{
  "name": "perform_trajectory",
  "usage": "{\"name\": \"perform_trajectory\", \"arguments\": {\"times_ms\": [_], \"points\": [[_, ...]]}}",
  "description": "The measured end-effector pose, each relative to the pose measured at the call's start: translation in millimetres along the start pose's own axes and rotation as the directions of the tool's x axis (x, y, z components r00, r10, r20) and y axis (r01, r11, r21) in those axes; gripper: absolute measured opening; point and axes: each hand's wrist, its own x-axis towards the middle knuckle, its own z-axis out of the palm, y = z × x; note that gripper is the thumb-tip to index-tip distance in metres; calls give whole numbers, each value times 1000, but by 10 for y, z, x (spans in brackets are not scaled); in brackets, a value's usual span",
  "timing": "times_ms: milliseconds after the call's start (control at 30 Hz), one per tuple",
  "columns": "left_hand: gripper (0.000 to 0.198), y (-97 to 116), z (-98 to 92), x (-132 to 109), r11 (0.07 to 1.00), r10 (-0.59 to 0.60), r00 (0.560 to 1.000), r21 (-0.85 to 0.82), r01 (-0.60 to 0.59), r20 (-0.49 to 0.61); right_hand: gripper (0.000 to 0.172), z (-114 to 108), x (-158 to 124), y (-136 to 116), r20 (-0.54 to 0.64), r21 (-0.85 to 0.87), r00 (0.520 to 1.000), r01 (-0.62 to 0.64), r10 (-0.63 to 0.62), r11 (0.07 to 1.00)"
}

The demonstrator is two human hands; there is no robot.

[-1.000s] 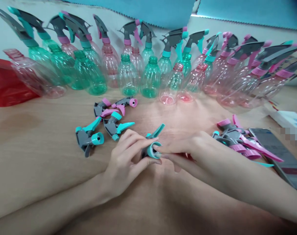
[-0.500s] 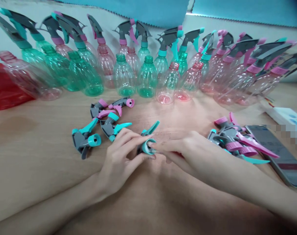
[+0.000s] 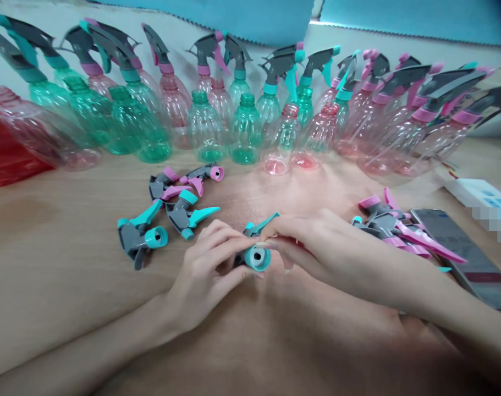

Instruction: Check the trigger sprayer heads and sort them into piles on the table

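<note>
My left hand [image 3: 211, 269] grips a grey and teal trigger spray head [image 3: 259, 258] between thumb and fingers. Its collar opening faces me and shows a white ring with a dark square hole. My right hand [image 3: 312, 245] is closed on the same spray head from the right, fingertips at the upper edge of the collar and near the teal trigger. The right fingers hide part of the body. Left of my hands lie several loose spray heads: a teal one [image 3: 141, 239], another teal one [image 3: 184, 214] and pink ones [image 3: 164, 185].
Clear green and pink bottles [image 3: 246, 132] stand in a row along the back, many topped with spray heads. More pink and teal spray heads [image 3: 388, 223] are piled at right, beside a phone [image 3: 460, 253] and a white box [image 3: 485, 198]. A red bag [image 3: 15, 154] lies far left.
My right fingertips have left the collar opening for its upper edge and the trigger side. The white ring inside now shows. The spray head is slightly lower and further right.
</note>
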Motion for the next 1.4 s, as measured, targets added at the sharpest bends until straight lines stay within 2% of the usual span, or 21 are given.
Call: {"name": "perform_trajectory", "arguments": {"times_ms": [100, 467, 700, 800, 967, 1200, 1400], "points": [[20, 10, 0, 5, 1000, 1, 1000, -5, -1, 8, 22, -8, 8, 7, 18, 1, 1000, 4, -4, 1000], [19, -16, 0, -13, 1000, -7, 1000, -26, 7, 12, 21, 32, -16, -21, -38, -57, 998, 49, -51, 997], [17, -11, 3, -5, 998, -56, 998, -22, 56, 3, 9, 104, -4, -54, -115, -85, 993, 11, -21, 996], [18, -17, 4, -17, 998, -61, 998, -31, 61, 7, 6, 140, 15, -41, -103, -55, 994, 32, -37, 998], [28, -60, 2, -23, 993, -108, 993, -51, 105, -49, 13, 134, 10, -22, -120, -50, 989, 79, -84, 996], [26, -37, 8, 6, 989, -135, 983, -83, 125, -127, 9, 176, -1, -18, -246, -122, 962, 88, -116, 989], [27, -61, 11, -6, 992, -110, 982, -85, 99, -151, 13, 227, 21, -9, -154, -4, 988, 19, -19, 1000]]}}
